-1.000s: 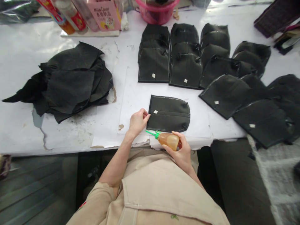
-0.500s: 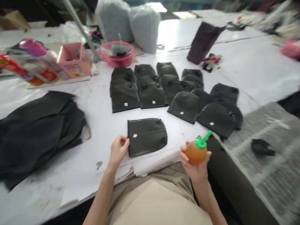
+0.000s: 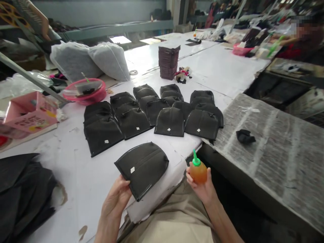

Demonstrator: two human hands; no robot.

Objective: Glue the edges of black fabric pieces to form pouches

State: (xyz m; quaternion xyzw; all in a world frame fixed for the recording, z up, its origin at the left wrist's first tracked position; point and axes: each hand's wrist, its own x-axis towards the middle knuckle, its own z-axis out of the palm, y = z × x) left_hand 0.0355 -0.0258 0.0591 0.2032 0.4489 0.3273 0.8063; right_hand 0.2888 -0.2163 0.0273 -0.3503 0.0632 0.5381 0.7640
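My left hand (image 3: 118, 195) pinches the straight edge of a black sewn panel (image 3: 145, 165), thumb on top. The panel has one rounded end, a centre seam and a small white tag, and it is tilted up off the white table at the near edge. My right hand (image 3: 202, 187) is wrapped round a squeeze bottle (image 3: 199, 172) of amber liquid with a green nozzle, held upright beyond the table's edge. Past the held panel, overlapping rows of similar black panels (image 3: 169, 121) lie on the table, several with white tags showing.
Black fabric (image 3: 22, 189) is heaped at left. Behind it are a pink box (image 3: 30, 113) and a pink basin (image 3: 93, 98). A dark stack (image 3: 169, 62) stands farther back. At right is a grey covered surface (image 3: 273, 152) with a black scrap (image 3: 245, 136). Other people are in the background.
My left hand has lifted and turned the black panel, which lay flat on the table before. The bottle stays in my right hand, now more upright. The view has swung right and up.
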